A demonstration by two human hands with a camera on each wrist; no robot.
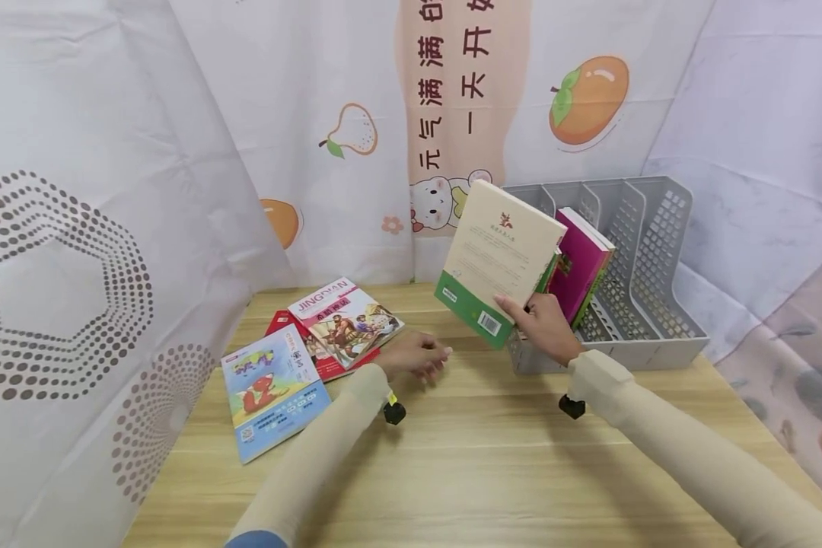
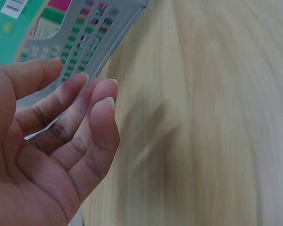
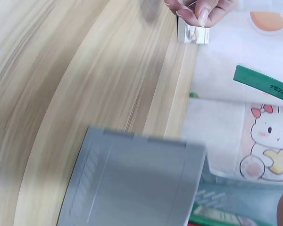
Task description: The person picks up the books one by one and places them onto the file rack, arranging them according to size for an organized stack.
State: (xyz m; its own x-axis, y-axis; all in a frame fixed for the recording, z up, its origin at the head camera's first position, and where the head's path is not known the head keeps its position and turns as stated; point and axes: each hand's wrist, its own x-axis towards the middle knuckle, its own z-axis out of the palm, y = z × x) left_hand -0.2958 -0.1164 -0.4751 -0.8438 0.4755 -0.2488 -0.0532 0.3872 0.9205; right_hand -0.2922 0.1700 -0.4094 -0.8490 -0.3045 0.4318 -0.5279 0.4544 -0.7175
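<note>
My right hand grips a cream book with a green lower band by its lower right corner, thumb on the cover. The book is tilted, in front of the left part of a grey file rack. In the right wrist view its green spine shows, while most of that hand lies out of frame. A magenta book stands in the rack behind my right hand. Over the table, my left hand hangs with loosely curled fingers and nothing in them, as the left wrist view also shows.
On the table's left lie a blue book with a fox, a white JINGDIAN book and a red book partly under it. The rack has several tall perforated dividers. A printed curtain hangs behind the table.
</note>
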